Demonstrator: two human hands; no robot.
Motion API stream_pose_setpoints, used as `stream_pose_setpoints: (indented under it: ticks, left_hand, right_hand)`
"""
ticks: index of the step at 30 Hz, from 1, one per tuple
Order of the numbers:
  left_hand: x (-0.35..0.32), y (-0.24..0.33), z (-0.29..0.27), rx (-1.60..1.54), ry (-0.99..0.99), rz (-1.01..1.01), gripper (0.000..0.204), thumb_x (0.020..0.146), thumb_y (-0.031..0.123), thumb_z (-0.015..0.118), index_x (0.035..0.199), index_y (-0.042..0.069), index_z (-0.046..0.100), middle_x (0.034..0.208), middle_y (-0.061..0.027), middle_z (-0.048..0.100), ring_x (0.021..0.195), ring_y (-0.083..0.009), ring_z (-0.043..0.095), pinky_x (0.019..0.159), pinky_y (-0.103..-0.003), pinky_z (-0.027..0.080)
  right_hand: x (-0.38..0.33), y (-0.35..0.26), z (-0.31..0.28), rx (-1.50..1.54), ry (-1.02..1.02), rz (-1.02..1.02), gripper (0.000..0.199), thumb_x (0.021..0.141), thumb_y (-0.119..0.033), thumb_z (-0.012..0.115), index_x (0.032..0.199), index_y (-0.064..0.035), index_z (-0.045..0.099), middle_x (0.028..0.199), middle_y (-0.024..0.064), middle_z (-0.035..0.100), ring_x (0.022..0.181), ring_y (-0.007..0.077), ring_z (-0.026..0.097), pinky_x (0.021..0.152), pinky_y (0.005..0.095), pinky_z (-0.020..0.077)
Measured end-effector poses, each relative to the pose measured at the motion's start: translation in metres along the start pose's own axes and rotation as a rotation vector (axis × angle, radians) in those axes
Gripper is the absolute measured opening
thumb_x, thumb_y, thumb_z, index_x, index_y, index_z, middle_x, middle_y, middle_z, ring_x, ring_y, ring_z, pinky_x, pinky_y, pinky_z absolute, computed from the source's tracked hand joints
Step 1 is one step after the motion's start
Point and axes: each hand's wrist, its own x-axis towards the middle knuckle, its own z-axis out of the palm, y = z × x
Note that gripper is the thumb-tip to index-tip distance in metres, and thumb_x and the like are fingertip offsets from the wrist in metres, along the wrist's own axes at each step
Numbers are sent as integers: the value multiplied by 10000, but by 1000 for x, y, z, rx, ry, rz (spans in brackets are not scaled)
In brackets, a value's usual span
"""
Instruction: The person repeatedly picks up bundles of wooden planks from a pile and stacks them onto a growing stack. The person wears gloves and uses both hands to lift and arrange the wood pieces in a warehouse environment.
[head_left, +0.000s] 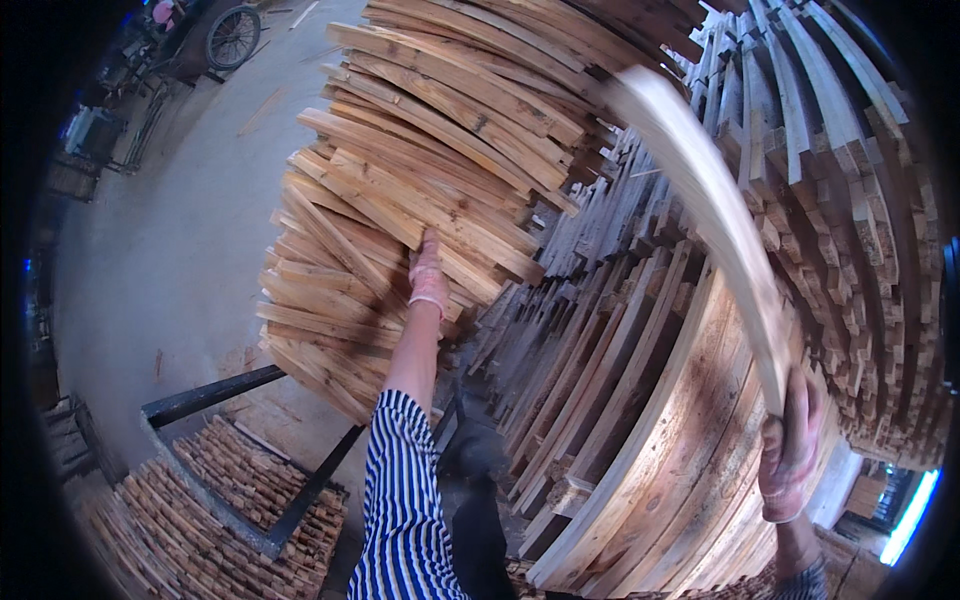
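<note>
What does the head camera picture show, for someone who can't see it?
A person's gloved left hand presses on a pile of wooden slats, while the gloved right hand grips a long blurred plank. Stacked boards fill the right side.

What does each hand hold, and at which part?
The right hand grips a long pale wooden slat at its lower end. The left hand only presses against the stacked boards.

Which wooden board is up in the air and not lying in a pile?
The long pale board gripped at its lower end by the right hand. It looks blurred, while every other board lies stacked; the left hand touches the loose pile.
</note>
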Motion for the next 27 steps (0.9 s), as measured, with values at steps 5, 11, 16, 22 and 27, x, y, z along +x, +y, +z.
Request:
stream_pose_setpoints:
  ticks: [5,11,16,22,27]
  left_hand:
    - [68,-83,-49,601,56,143,884,968,646,548,1589,56,329,1594,-154,416,1418,-276,427,1167,-339,343]
    - [56,-78,4,475,-61,69,710,1042,458,458,1617,110,229,1509,-90,520,1369,-215,492,1208,-347,301]
    - [68,-70,-20,567,-142,121,605,1105,301,382,1641,154,146,1438,-36,606,1327,-165,547,1242,-353,265]
    - [-10,-10,-19,-458,-114,-219,944,973,745,418,1607,64,257,1570,-174,435,1386,-325,473,1178,-413,341]
    - [-55,16,-130,-630,-406,-162,886,945,658,595,1559,63,363,1532,-153,483,1348,-349,528,1130,-523,432]
  right_hand:
    - [136,-134,23,293,-434,-230,577,1037,-489,520,1484,-125,492,1143,181,593,968,260,648,710,389,572]
    - [235,-177,281,195,-469,-105,703,932,-503,659,1423,-20,520,1367,247,564,1248,414,568,1062,447,466]
    - [235,-153,382,92,-695,176,1314,695,-730,775,1570,78,217,1488,302,490,1376,376,517,1129,419,434]
    - [192,-154,397,499,-949,242,1261,611,-786,807,1488,31,416,1382,259,606,1281,353,598,1070,417,480]
    - [153,-265,327,301,-1133,92,1112,648,-801,768,1316,76,623,1256,262,681,1203,337,646,1028,384,488]
